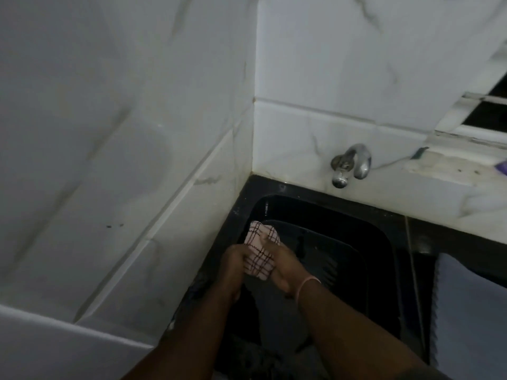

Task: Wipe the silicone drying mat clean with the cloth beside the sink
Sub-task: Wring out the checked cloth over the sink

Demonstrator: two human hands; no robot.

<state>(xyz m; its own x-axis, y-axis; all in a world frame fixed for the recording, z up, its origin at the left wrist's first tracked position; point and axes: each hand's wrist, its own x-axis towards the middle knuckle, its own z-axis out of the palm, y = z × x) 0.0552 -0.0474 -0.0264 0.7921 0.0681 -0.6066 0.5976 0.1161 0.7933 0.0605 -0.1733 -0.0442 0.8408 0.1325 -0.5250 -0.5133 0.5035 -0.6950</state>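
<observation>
A white cloth with dark red checks is bunched between my two hands over the left part of the black sink. My left hand grips its left side and my right hand grips its right side, thumb on top. Inside the sink lies a dark mat with a raised rim and ridges, tilted, with wet streaks on it. The cloth's far end sits over the mat's upper left corner. The scene is dim, so the mat's lower part is hard to make out.
A chrome tap sticks out of the tiled back wall above the sink. White marble-look tiles rise close on the left. A pale ledge and a window frame are at the upper right. A light cloth or surface lies right of the sink.
</observation>
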